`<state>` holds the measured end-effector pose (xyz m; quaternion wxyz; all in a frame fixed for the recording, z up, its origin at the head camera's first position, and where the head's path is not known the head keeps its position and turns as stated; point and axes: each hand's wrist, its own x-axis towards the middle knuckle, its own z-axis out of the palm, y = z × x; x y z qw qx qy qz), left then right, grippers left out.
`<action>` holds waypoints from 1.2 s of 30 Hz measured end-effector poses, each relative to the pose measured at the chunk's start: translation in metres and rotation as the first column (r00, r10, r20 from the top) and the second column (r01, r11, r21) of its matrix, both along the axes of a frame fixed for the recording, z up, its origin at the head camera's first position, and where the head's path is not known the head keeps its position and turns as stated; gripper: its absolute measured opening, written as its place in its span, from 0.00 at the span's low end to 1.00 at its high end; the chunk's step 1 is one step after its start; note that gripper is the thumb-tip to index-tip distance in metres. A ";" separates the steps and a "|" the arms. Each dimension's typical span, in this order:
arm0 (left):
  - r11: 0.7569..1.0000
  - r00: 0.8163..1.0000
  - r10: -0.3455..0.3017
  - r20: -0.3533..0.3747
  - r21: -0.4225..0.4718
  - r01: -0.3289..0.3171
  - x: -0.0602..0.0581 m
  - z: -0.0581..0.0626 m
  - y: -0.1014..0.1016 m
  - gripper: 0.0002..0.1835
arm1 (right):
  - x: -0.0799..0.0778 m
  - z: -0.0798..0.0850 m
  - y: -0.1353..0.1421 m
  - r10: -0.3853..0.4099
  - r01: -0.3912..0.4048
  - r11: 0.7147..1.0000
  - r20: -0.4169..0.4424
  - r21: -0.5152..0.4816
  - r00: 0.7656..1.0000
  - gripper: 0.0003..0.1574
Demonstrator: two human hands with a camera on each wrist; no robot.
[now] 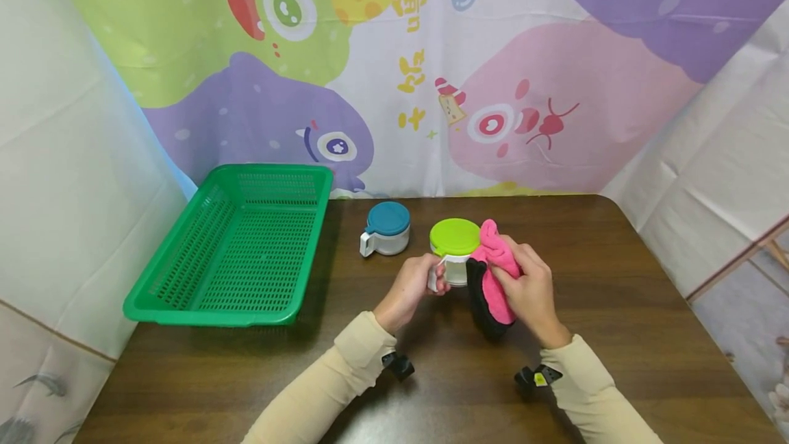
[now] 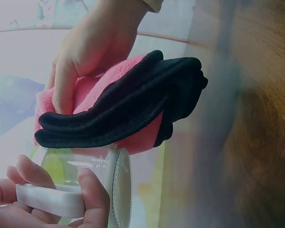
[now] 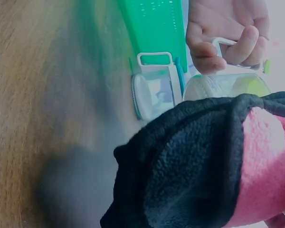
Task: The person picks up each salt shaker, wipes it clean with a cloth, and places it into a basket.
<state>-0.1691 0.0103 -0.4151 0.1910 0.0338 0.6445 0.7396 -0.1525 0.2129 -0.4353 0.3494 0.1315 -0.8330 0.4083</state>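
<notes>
A clear jar with a lime-green lid (image 1: 455, 236) is gripped by its white handle (image 2: 50, 199) in my left hand (image 1: 411, 288). Fingers of that hand curl through the handle in the left wrist view. My right hand (image 1: 525, 286) holds a bunched pink cloth with black edging (image 1: 496, 286). The cloth lies against the jar's right side in the head view, hiding part of its wall. From the right wrist camera, the black part of the cloth (image 3: 190, 166) covers the lower side of the jar (image 3: 228, 86).
A second jar with a blue lid (image 1: 388, 219) and white handle stands behind, left of the green-lidded one. At the left of the wooden table (image 1: 456, 389) sits a green perforated basket (image 1: 228, 318). A cartoon-printed curtain (image 1: 401, 122) hangs behind the table.
</notes>
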 end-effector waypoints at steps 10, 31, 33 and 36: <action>0.999 1.000 0.019 0.001 0.045 -0.019 0.000 -0.001 0.002 0.15 | 0.002 0.001 -0.004 0.022 -0.022 1.000 -0.004 -0.018 1.000 0.31; 0.997 0.998 0.054 0.012 0.055 -0.054 -0.001 -0.001 0.004 0.15 | 0.009 0.002 -0.016 0.028 -0.014 0.985 -0.079 0.173 0.996 0.33; 0.996 0.998 0.056 0.012 0.064 -0.056 -0.001 -0.001 0.003 0.15 | 0.009 0.002 -0.016 0.043 -0.025 0.980 -0.084 0.197 0.996 0.32; 0.996 0.998 0.058 0.017 0.073 -0.059 -0.002 -0.002 0.003 0.15 | 0.009 0.001 -0.015 0.063 -0.041 0.972 -0.088 0.230 0.994 0.32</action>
